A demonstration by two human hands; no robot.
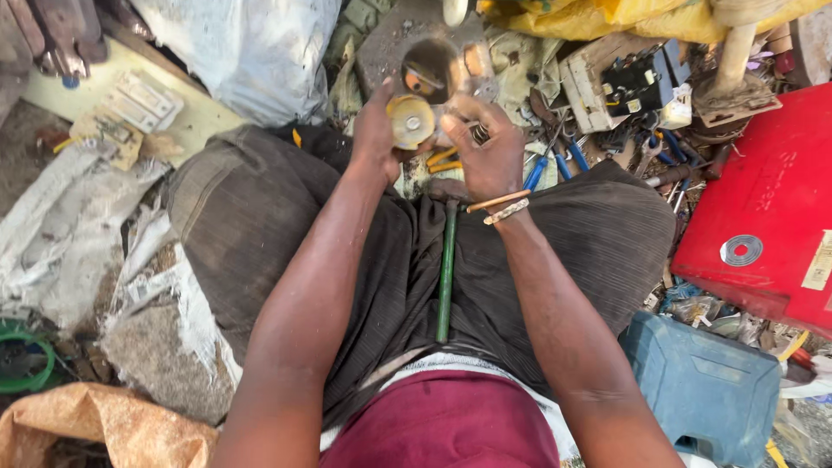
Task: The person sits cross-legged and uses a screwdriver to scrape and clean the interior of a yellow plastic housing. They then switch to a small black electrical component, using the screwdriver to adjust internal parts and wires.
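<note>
Over a scrap-strewn floor with a red box at right, our left hand grips a yellowed disc against a metal part, right hand clasping it, fitting seemingly unfinished.

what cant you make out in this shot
- Head view: what the round metal part is; the left hand and right hand cover its edges.
- The green-handled tool: its head is hidden under the right hand.
- The red case: cut off by the right edge.
</note>
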